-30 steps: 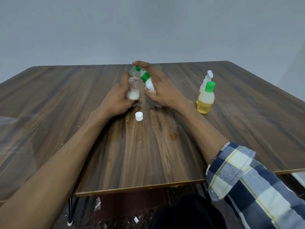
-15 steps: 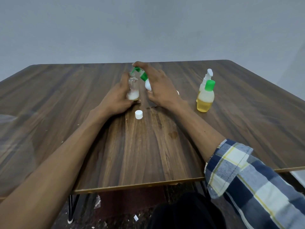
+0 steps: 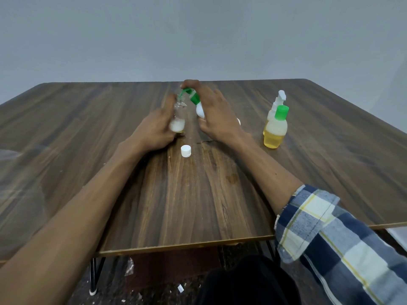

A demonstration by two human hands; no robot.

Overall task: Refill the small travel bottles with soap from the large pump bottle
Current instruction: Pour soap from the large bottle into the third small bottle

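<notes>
Four bottles on one wooden table (image 3: 198, 205): the left hand (image 3: 152, 130) grips one clear travel bottle (image 3: 178, 116), uncapped and part-filled with white soap; the right hand (image 3: 217, 116) wraps and presses one pump bottle (image 3: 196, 103), green nozzle at the travel bottle's mouth. One white cap (image 3: 186, 150) lies near the left hand; one green-capped yellow bottle (image 3: 275, 130) and one white spray bottle (image 3: 277, 104) stand together at right. No writing is legible.

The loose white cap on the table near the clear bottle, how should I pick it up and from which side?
Pinch the white cap across its round side wall with thumb and forefinger, coming straight down from above. It is short and sits flat on the table, apart from both hands, so nothing blocks a top approach. The left hand is closest, but it holds the clear bottle.
</notes>
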